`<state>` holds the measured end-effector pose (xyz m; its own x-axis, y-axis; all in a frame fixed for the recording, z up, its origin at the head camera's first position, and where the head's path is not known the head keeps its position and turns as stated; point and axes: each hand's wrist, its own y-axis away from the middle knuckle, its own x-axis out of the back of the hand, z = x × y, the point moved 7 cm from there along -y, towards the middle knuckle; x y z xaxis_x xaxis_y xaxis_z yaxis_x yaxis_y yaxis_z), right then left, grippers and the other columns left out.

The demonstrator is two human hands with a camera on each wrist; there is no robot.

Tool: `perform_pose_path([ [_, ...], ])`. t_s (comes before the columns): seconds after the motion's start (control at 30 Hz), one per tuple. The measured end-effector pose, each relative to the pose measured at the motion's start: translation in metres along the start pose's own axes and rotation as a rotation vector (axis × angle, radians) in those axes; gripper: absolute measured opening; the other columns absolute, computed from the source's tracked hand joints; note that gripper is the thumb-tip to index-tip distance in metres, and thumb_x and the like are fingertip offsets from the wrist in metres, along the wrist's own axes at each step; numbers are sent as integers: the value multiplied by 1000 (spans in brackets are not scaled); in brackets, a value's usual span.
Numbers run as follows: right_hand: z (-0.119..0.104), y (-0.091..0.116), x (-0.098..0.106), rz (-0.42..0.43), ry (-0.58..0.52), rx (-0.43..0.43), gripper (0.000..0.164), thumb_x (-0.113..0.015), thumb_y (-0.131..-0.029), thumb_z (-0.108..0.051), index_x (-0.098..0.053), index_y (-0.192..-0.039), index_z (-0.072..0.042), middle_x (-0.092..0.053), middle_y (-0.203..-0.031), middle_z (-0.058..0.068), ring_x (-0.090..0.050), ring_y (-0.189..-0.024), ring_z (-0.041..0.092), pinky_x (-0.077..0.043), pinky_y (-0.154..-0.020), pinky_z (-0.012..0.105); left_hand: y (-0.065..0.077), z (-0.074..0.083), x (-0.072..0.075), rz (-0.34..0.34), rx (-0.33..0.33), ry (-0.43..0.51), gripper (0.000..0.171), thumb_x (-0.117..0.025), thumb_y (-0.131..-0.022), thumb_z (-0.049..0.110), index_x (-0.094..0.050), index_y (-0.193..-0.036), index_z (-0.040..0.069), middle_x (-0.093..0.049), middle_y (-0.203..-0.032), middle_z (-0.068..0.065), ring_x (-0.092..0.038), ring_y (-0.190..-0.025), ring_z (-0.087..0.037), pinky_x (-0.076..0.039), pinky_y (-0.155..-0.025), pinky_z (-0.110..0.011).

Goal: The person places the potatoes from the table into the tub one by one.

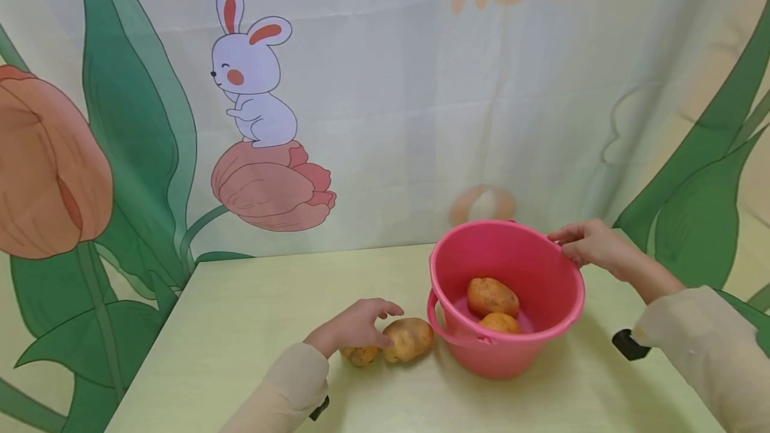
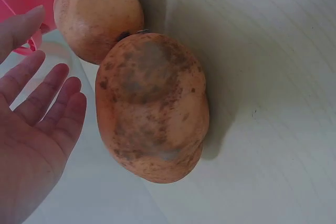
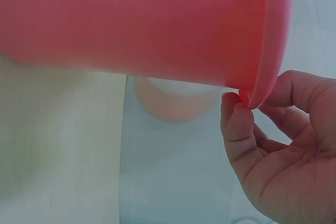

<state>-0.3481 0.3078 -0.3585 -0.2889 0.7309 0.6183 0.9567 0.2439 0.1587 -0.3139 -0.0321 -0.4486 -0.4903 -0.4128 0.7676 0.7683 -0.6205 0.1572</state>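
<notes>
Bunny-and-tulip backdrop [image 1: 385,119], pale tabletop [image 1: 252,326]. Got a pink bucket [image 1: 496,361] standing there, right hand [image 1: 592,247] pinching its rim, one potato [image 1: 492,297] and a second potato [image 1: 500,323] inside. Left hand's [image 1: 356,325] holding nothing, fingers loosely spread, right by a blotchy potato [image 2: 152,114] and another potato [image 1: 410,339], both on the table just left of the bucket.

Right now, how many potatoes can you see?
4: the left potato and the right potato on the table, the back potato and the front potato in the pink bucket. More may hide inside.
</notes>
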Motion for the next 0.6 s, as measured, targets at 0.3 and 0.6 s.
perform_pose_path([
  [0.3, -1, 0, 1, 0, -9, 3, 41, -45, -84, -5, -45, -122, 11, -61, -103, 20, -60, -74, 17, -52, -67, 32, -1, -4, -4, 8, 16, -32, 50, -70, -72, 15, -53, -119, 12, -55, -119, -3, -50, -107, -24, -43, -88, -37],
  [0.6, 0, 0, 1, -3, -11, 4, 41, -45, -84, -4, -45, -122, 11, -61, -103, 20, -60, -74, 17, -52, -67, 32, -2, -4, -11, 3, 46, -91, 55, -71, -71, 17, -51, -122, 12, -54, -120, -4, -51, -107, -25, -44, -85, -39],
])
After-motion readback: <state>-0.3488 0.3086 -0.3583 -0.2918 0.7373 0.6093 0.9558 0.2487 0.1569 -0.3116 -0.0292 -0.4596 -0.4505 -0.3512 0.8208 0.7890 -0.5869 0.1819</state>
